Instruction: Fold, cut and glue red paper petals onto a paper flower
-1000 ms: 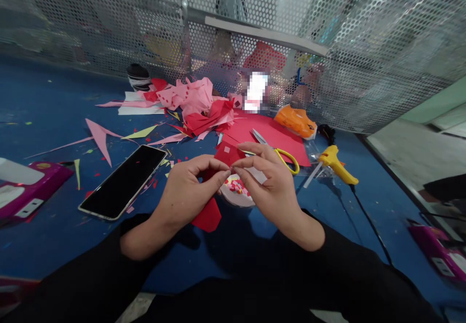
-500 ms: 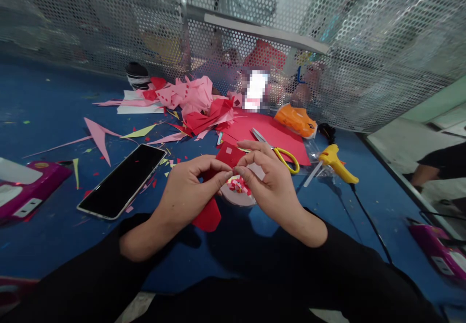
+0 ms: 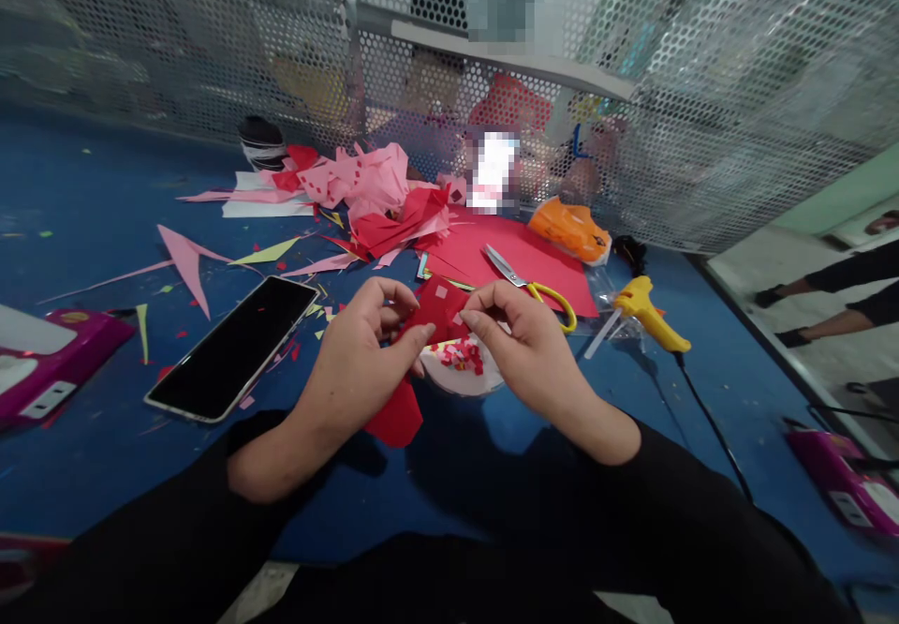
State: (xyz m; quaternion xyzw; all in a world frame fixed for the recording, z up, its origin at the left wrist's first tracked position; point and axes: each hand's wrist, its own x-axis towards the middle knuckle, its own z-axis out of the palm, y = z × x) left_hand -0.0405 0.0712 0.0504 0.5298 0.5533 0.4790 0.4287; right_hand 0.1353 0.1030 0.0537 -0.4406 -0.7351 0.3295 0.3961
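Holding red paper (image 3: pixel 431 311) in left fingers (image 3: pixel 385 293)

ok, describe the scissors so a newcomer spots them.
On the blue table, find the large red sheet beyond the right hand. The scissors lie partly on it. Silver blades and yellow loop handles distinguish them from the yellow glue gun.

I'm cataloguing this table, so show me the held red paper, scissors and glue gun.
Held red paper (image 3: pixel 442 311): head view, upper section.
Scissors (image 3: pixel 518 280): head view, near pivot.
Glue gun (image 3: pixel 652 316): head view, yellow handle.
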